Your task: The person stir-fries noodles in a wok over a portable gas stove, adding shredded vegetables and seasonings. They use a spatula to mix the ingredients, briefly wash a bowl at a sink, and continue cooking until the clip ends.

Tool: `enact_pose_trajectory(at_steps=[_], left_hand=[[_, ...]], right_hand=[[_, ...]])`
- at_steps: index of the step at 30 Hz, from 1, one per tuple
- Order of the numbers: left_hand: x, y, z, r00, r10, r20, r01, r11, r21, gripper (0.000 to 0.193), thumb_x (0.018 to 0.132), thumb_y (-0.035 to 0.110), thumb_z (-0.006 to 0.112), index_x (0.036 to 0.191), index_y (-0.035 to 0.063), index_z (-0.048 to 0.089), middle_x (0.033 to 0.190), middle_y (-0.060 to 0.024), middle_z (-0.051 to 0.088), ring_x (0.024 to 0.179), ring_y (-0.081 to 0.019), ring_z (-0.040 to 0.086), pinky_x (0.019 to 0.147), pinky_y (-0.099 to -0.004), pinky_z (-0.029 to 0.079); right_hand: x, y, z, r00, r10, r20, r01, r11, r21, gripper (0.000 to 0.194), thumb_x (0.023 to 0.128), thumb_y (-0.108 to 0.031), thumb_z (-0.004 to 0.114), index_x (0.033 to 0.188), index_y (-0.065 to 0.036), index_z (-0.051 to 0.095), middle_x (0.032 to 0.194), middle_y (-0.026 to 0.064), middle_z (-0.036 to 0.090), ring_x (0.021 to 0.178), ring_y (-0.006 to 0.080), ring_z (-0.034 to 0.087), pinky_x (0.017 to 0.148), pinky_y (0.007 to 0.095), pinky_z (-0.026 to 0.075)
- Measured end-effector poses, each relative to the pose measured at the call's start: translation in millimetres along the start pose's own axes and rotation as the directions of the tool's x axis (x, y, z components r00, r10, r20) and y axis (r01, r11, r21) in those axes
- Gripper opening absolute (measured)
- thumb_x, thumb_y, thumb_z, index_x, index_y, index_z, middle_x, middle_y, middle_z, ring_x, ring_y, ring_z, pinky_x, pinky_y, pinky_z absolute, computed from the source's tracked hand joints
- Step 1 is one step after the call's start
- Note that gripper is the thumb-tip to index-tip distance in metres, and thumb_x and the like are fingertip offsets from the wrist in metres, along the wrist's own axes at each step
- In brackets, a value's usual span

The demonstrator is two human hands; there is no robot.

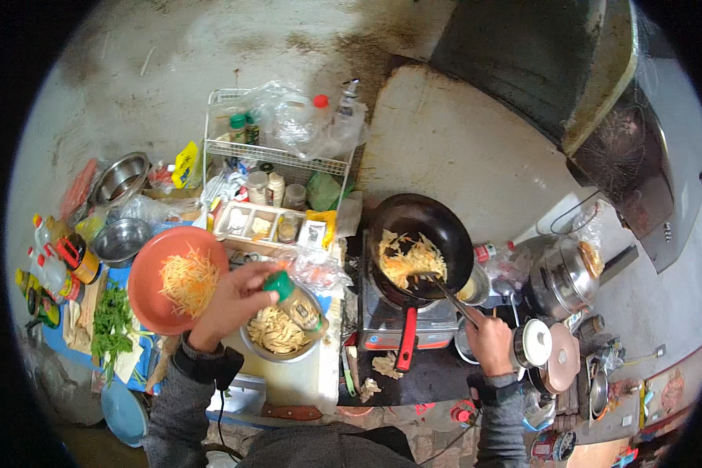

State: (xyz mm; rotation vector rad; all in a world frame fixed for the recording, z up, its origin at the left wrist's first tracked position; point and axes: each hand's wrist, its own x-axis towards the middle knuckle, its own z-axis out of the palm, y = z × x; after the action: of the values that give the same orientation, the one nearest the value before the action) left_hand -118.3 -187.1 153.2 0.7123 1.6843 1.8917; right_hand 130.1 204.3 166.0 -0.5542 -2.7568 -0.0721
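Note:
My left hand (237, 301) holds a clear seasoning jar (301, 311) by its green cap. The jar tilts over a metal bowl of pale sliced strips (278, 330), perhaps mushrooms. Left of that hand is an orange-red plastic basin (146, 295) with shredded orange and pale yellow vegetables (190, 278). A metal turner (459, 305) is gripped by its handle in my right hand (491, 345). Its blade end rests among shredded food (412, 257) in a dark wok (450, 228). The wok's red handle (406, 339) points towards me.
A portable stove (380, 322) supports the wok. Behind the board are a seasoning box (257, 222) and a wire rack (281, 153). A cleaver with a wooden handle (292, 412) lies at the front edge. Leafy greens (111, 322) and bottles (55, 269) stand left; lidded pots (561, 357) crowd the right.

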Motion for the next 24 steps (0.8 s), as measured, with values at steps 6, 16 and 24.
enact_pose_trajectory(at_steps=[6,16,24], left_hand=[[-17.6,-11.9,39.3,0.977,-0.083,0.196,0.075,0.996,0.048,0.045,0.086,0.003,0.072,0.128,0.0006,0.057,0.106,-0.0043,0.065,0.097,-0.0121,0.063,0.087,-0.0282,0.051],[-64.2,-61.0,42.3,0.937,-0.021,0.350,-0.207,0.773,0.600,0.046,0.083,0.019,0.078,0.124,0.0091,0.060,0.112,-0.0110,0.062,0.100,-0.0305,0.065,0.083,-0.0390,0.053],[-73.9,-81.6,48.9,0.940,-0.048,0.337,-0.242,0.603,0.760,0.050,0.083,0.028,0.077,0.126,0.0085,0.060,0.115,-0.0128,0.059,0.101,-0.0350,0.061,0.085,-0.0445,0.050]], right_hand=[[37.6,13.1,55.8,0.979,0.086,-0.184,-0.086,0.996,0.006,0.029,0.087,-0.017,0.061,0.114,-0.014,0.071,0.072,0.0217,0.068,0.066,0.0413,0.068,0.060,0.0518,0.054],[-21.6,31.7,-37.4,0.999,0.031,-0.029,-0.030,0.999,0.035,0.035,0.082,-0.013,0.067,0.115,-0.018,0.073,0.068,0.0172,0.067,0.060,0.0366,0.067,0.054,0.0466,0.052],[17.1,22.1,10.9,0.998,0.048,0.037,-0.046,0.997,-0.067,0.026,0.086,-0.018,0.065,0.111,-0.016,0.072,0.072,0.0199,0.067,0.064,0.0396,0.067,0.057,0.0503,0.052]])
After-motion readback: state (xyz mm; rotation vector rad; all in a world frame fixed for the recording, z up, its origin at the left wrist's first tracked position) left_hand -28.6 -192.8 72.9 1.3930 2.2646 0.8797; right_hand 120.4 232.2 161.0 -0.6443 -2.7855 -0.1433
